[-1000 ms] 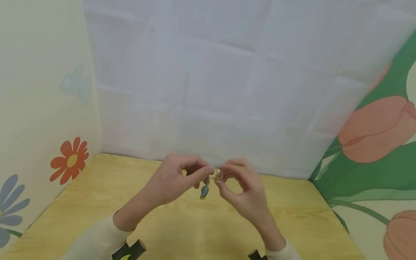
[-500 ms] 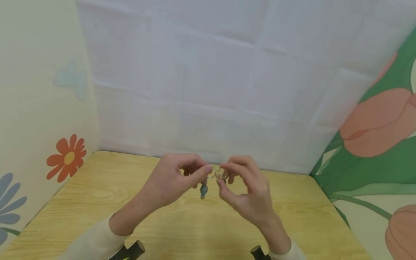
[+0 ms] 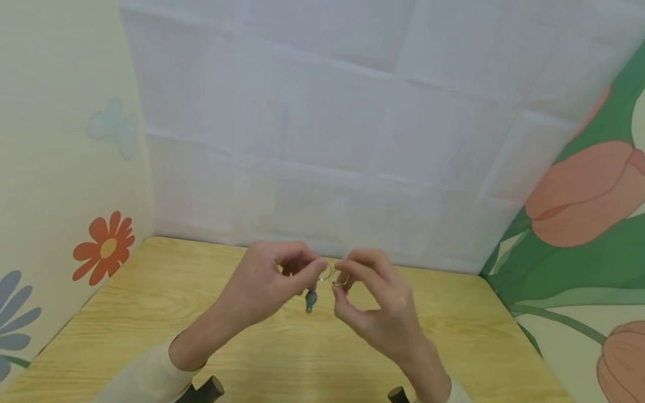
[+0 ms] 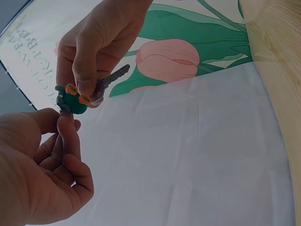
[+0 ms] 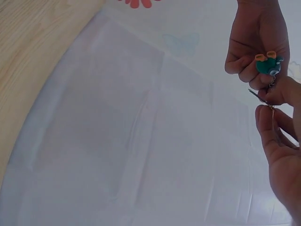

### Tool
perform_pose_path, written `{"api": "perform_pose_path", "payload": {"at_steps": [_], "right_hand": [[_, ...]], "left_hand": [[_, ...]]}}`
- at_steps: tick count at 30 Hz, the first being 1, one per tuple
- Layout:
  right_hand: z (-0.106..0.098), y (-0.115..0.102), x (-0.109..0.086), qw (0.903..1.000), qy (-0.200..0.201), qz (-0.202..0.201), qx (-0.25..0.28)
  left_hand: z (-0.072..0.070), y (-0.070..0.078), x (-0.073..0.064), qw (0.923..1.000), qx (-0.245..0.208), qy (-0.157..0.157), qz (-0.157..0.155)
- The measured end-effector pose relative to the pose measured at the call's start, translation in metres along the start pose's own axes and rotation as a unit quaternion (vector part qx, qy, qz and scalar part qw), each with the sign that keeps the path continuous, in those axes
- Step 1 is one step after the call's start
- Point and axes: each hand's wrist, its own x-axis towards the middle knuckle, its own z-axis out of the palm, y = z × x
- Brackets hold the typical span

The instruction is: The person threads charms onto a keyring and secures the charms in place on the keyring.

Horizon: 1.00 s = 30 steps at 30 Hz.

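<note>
My left hand [image 3: 274, 277] pinches a thin metal key ring [image 3: 326, 273] between thumb and fingers. From it a small teal figure charm [image 3: 311, 300] hangs on a short chain; orange feet show on the charm [image 4: 73, 101] in the left wrist view. Facing it, my right hand [image 3: 380, 294] has thumb and forefinger at the other end of the ring, pinching a metal key [image 4: 112, 81] whose toothed blade sticks out past the fingertips. Both hands are raised in front of me, fingertips a small gap apart. How key and ring join is too small to tell.
Below the hands lies a light wood table [image 3: 302, 358]. A white cloth [image 3: 322, 140] hangs behind it. Panels with printed flowers stand at the left [image 3: 108, 246] and right [image 3: 579, 196]. Dark camera mounts sit at both wrists.
The right hand has shifted slightly left, its thumb and forefinger closer to the left hand. The charm has swung and turned a little. Both hands keep their pinch.
</note>
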Motion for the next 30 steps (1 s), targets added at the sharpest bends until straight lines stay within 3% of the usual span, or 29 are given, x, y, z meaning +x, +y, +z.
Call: {"api": "perform_pose_path", "payload": {"at_steps": [5, 13, 17, 24, 30], "right_hand": [[0.001, -0.003, 0.0, 0.9998, -0.004, -0.009, -0.018], [0.003, -0.006, -0.002, 0.9989, 0.027, 0.016, -0.035], [0.006, -0.009, 0.0, 0.9977, 0.048, 0.012, -0.046], [0.009, -0.008, 0.002, 0.9974, 0.059, 0.011, -0.038], [0.011, -0.008, 0.002, 0.997, 0.063, -0.004, -0.045]], "left_hand": [[0.002, 0.0, 0.0, 0.9999, -0.001, 0.011, 0.007], [0.008, 0.003, 0.0, 0.9994, -0.013, 0.028, -0.018], [0.012, 0.002, -0.001, 0.9964, -0.063, 0.035, -0.045], [0.013, 0.0, -0.003, 0.9802, -0.158, 0.023, -0.118], [0.014, 0.0, -0.004, 0.9599, -0.23, 0.016, -0.16]]}}
